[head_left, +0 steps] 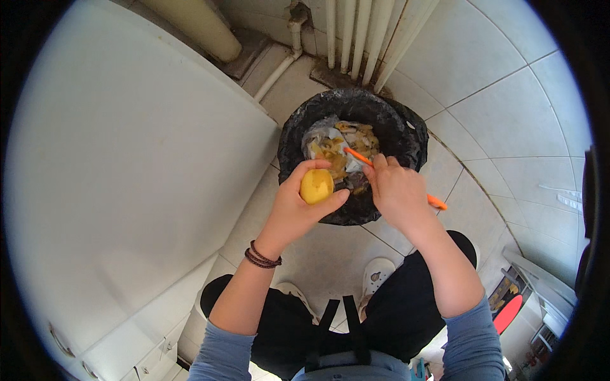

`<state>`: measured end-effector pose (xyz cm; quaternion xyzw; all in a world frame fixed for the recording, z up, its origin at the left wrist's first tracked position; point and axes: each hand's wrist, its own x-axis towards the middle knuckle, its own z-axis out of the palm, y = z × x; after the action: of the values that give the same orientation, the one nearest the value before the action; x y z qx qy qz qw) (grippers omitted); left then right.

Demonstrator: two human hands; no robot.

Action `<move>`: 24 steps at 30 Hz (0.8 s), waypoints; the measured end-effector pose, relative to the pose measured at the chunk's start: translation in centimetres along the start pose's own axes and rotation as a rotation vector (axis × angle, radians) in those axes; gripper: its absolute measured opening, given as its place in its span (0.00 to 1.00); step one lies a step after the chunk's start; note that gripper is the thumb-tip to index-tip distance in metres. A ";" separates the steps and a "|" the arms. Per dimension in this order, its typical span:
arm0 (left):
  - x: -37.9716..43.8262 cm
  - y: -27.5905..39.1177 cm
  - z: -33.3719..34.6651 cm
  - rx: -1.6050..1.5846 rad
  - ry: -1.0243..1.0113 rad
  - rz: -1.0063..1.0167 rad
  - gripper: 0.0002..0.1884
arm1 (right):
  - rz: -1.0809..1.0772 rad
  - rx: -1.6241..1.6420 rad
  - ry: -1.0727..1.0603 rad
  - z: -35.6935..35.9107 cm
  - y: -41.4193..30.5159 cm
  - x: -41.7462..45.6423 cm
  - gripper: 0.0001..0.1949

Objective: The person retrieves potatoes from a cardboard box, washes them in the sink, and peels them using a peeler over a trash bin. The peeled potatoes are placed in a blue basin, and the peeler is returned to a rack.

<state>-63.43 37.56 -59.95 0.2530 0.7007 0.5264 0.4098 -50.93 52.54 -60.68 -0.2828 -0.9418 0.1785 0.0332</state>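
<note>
A yellow potato [316, 186], mostly bare with a small patch of darker skin near its top, rests in the grip of my left hand [300, 195]. My right hand [399, 190] holds an orange peeler [358, 156], whose handle end sticks out past the wrist side. Its tip points toward the upper left, apart from the potato. Beneath both hands stands a round bin lined with a black bag [355, 102]. Inside lie brownish-yellow peelings [364, 139] and crumpled clear plastic [317, 135].
A large white appliance or cabinet panel [143, 157] borders the left side. White radiator pipes [355, 38] and a thin drain pipe [281, 71] rise behind the bin. Tiled wall [500, 95] curves along the right. My feet in white clogs [379, 271] stand on the floor tiles [329, 257].
</note>
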 end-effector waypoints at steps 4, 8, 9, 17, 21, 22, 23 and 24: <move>0.5 -0.7 0.0 0.160 0.086 -0.017 0.23 | -0.213 0.286 0.028 -1.7 -1.9 -0.4 0.12; 0.5 -1.3 -0.2 0.169 0.079 0.032 0.25 | -0.340 0.266 0.013 -0.9 -3.0 -1.3 0.12; 0.4 -1.1 -0.1 0.162 0.074 0.039 0.25 | -0.336 0.238 -0.014 -0.9 -3.2 -1.2 0.12; -0.2 -1.0 0.4 0.260 0.098 0.025 0.22 | -0.150 0.034 -0.059 -0.3 -2.8 -0.4 0.11; -0.1 -1.0 0.9 0.317 0.151 0.133 0.22 | 0.050 -0.015 -0.078 -0.3 -0.7 0.9 0.11; 0.0 -1.3 0.8 0.308 0.155 0.147 0.22 | 0.051 0.021 -0.067 -0.7 -1.1 0.9 0.11; 0.1 -1.6 0.7 0.300 0.160 0.162 0.22 | 0.051 0.056 -0.058 -0.9 -1.3 1.0 0.11; 0.3 -1.4 0.8 0.289 0.156 0.179 0.22 | 0.052 0.112 -0.070 -0.8 -1.2 0.9 0.11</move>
<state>-62.85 37.74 -61.46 0.3290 0.7734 0.4725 0.2653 -52.22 52.36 -59.50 -0.2986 -0.9232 0.2417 0.0112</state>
